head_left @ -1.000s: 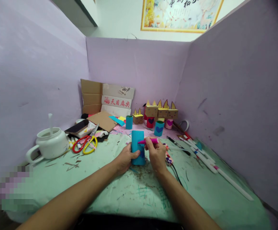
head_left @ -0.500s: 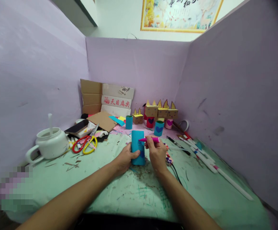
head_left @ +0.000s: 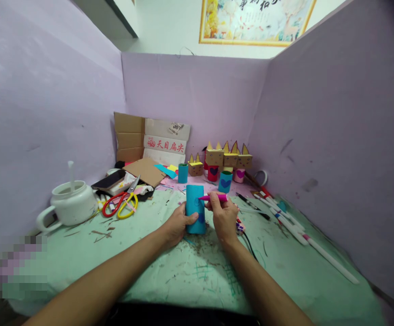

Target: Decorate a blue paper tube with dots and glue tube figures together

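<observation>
My left hand (head_left: 177,226) grips a blue paper-covered tube (head_left: 194,204) that lies on the green table mat (head_left: 169,271), a dark heart shape on its lower part. My right hand (head_left: 223,219) holds a pink marker (head_left: 213,198) with its tip against the upper part of the tube. A faint circle shows on the tube near the tip.
Red and yellow scissors (head_left: 120,204) and a white mug (head_left: 69,203) lie at the left. Cardboard figures with pointed ears (head_left: 229,158) and small tubes (head_left: 225,181) stand at the back. Several markers (head_left: 285,219) lie at the right. Purple partitions enclose the table.
The pink marker's tip has shifted slightly up and right on the tube. My left hand and the tube have stayed in place.
</observation>
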### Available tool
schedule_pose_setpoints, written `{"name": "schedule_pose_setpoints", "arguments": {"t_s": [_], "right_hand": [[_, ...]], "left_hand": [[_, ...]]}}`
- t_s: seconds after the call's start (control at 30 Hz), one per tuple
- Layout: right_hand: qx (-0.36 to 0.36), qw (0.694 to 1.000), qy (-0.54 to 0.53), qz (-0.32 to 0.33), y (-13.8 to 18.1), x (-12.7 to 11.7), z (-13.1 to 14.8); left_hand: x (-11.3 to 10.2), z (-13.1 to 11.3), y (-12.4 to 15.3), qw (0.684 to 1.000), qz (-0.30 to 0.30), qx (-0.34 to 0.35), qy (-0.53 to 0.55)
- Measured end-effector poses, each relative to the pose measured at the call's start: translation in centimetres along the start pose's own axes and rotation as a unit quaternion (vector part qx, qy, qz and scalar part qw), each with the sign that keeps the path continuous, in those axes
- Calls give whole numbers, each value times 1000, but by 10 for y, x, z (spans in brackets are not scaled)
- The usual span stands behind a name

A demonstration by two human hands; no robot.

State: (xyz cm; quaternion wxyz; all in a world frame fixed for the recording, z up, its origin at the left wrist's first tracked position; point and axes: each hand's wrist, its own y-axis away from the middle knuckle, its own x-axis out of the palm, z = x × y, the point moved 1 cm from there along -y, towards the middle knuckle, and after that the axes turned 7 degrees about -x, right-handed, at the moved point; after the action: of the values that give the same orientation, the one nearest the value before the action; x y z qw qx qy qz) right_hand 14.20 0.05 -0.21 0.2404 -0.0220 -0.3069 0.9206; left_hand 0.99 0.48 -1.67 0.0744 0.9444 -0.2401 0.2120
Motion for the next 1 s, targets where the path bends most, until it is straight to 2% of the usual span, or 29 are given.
{"name": "schedule_pose_setpoints", "arguments": {"t_s": [0.23, 0.83, 1.0], "right_hand": [[18, 999, -31, -16, -1, 1, -4], [32, 999, -28, -5, -1, 1, 1], [36, 998, -38, -18, -1, 1, 0]], "left_hand": [[0, 1, 0, 1000, -8, -6, 2], [-1, 2, -1, 1000, 0, -4, 7], [0, 1, 1, 1000, 2, -5, 8]]}}
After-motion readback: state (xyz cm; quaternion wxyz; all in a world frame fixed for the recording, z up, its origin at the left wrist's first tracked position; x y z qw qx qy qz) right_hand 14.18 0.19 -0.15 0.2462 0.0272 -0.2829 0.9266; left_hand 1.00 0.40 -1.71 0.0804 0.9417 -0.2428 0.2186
